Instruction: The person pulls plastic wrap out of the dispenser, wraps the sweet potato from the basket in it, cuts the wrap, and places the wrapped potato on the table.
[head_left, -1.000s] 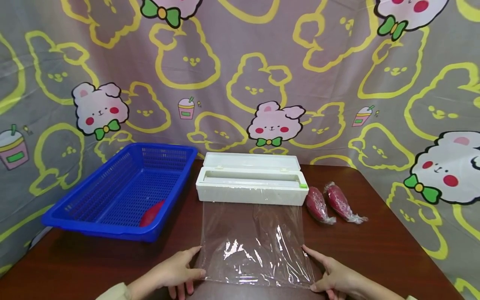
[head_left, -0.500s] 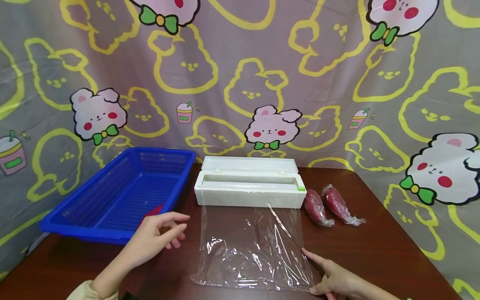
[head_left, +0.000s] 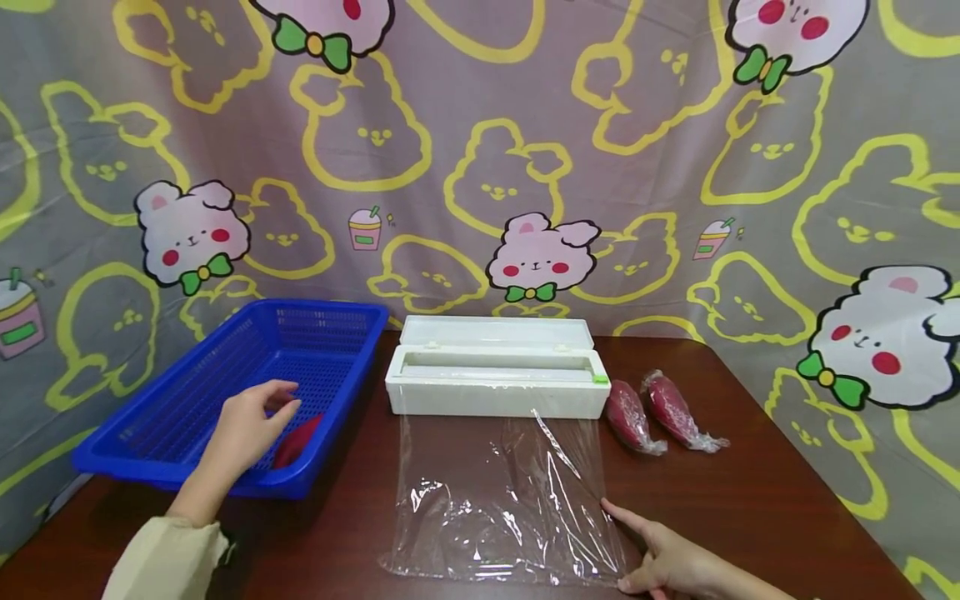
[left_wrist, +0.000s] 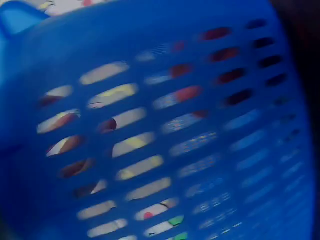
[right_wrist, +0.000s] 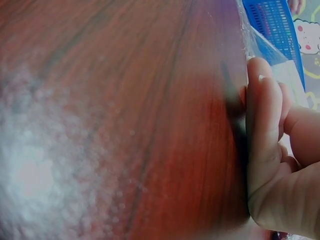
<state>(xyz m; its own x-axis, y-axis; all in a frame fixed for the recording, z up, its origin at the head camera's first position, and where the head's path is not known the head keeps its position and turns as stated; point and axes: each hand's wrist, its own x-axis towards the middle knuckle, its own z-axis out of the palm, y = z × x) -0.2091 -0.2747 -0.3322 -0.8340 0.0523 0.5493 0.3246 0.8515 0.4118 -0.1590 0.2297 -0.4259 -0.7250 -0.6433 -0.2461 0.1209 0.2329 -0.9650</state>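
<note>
In the head view my left hand (head_left: 247,422) hovers over the blue basket (head_left: 292,482), fingers loosely bent and holding nothing. Just beside its fingertips, a smooth red item (head_left: 298,440) lies in the basket's near right corner, partly hidden. The left wrist view is filled by the slotted basket wall (left_wrist: 145,120), with red showing through some slots. My right hand (head_left: 670,560) rests at the right edge of the clear cling film (head_left: 480,500), index finger stretched along it and thumb at the near corner. The film runs out from a white dispenser box (head_left: 498,400).
Two red elongated items, one wrapped (head_left: 632,417) and another wrapped one (head_left: 677,408), lie right of the dispenser, with twisted film ends. The dispenser lid (head_left: 497,332) stands raised. A brown wooden table (head_left: 765,467) carries everything, and a patterned cloth (head_left: 442,100) hangs behind.
My left hand has let go of the film's left edge and moved left and up, over the basket. The right hand stays at the film's right edge.
</note>
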